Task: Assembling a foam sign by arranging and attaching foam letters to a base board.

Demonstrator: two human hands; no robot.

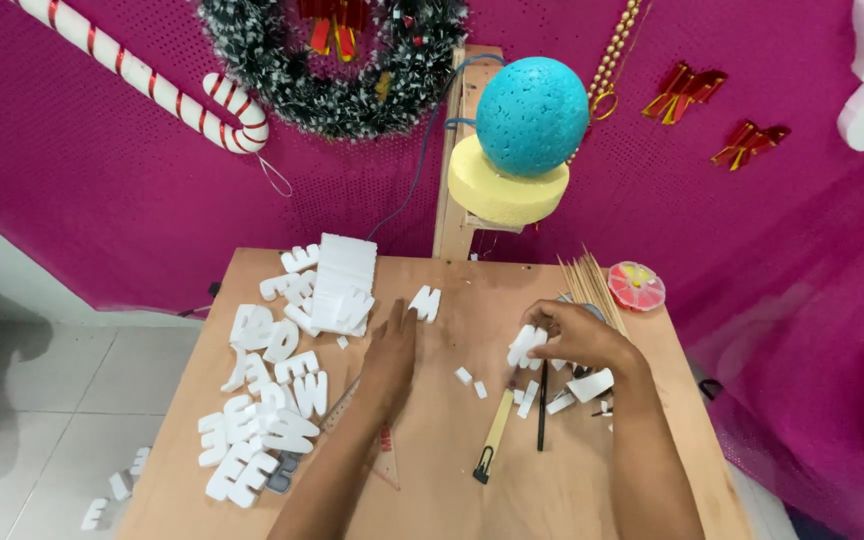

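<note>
Here I see my right hand point(580, 335) pinching a white foam letter point(526, 345); beyond it, a round pink dish point(637, 285) holds unclear bits. My left hand point(392, 350) lies flat on the tabletop point(442, 460), fingers together.

Probably a craft workshop: foam letters point(262, 400) litter a wooden table point(432, 480) below a magenta decoration-hung wall point(102, 200).

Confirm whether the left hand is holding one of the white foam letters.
No: the left hand lies flat and empty on the wooden table, while the right hand grips a white foam letter.
</note>
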